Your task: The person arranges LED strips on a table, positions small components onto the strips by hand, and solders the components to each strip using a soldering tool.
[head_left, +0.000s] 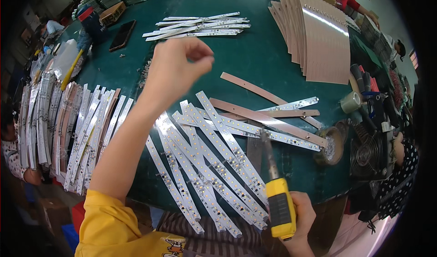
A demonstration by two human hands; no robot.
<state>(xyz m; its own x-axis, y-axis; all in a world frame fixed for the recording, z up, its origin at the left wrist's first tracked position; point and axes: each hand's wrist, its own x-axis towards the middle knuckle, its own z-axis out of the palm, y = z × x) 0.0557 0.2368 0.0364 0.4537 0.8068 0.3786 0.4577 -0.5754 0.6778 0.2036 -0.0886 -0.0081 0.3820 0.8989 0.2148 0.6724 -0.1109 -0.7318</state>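
Observation:
My left hand (182,68) is raised over the middle of the table, fingers curled and thumb pressed toward them; whatever they may hold is too small or hidden to make out. My right hand (303,216) grips a yellow and black soldering iron (281,207), its metal shaft pointing up and away. The iron's tip is near the LED strips (209,166), white boards dotted with yellowish LEDs, fanned out in front of me. Beyond the tip, copper-coloured strips (268,120) lie crossed over white ones. Beside their right ends sits a small round container (337,145).
Another pile of LED strips (200,25) lies farther back. Many more strips (77,129) line the left edge. A phone (122,35) rests at the back left, and stacked copper-coloured panels (321,38) stand back right. A small fan (365,154) and tape roll (350,102) are at right.

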